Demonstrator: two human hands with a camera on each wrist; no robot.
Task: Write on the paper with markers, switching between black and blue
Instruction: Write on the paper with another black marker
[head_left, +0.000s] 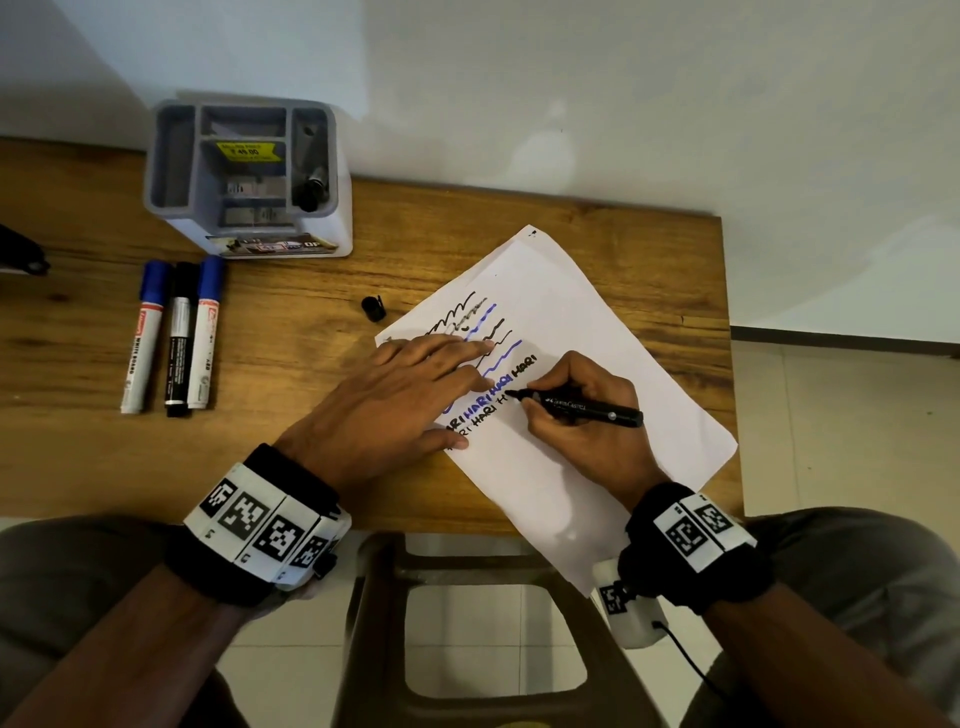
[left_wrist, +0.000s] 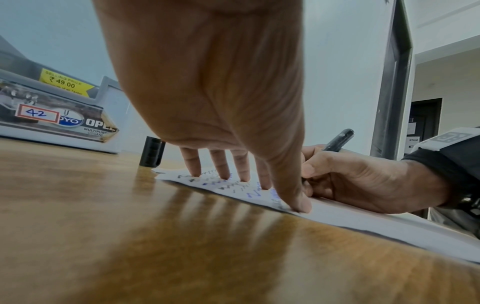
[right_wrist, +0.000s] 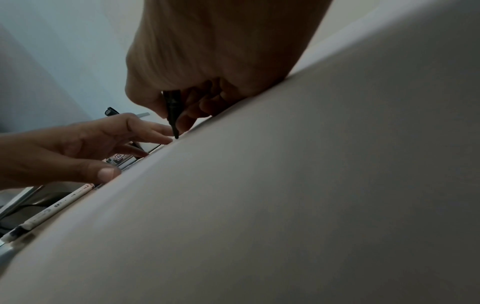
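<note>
A white paper (head_left: 582, 332) lies slanted on the wooden table (head_left: 291, 364), covered with black and blue wavy lines and rows of "HARI". My right hand (head_left: 576, 410) grips a black marker (head_left: 587, 408) whose tip touches the paper beside a fresh "H"; in the right wrist view the black marker (right_wrist: 172, 113) points down at the paper (right_wrist: 285, 205). My left hand (head_left: 410, 395) lies flat with straight fingers pressing the paper's left part; its fingertips (left_wrist: 221, 174) rest on the paper (left_wrist: 363, 222). The marker's black cap (head_left: 374, 307) lies just left of the paper.
Two blue-capped whiteboard markers (head_left: 143, 338) (head_left: 205, 332) and a black-capped one (head_left: 179, 338) lie side by side on the table's left. A grey desk organizer (head_left: 244, 176) stands at the back left with a dark marker in it. A stool (head_left: 467, 623) stands under the table's front edge.
</note>
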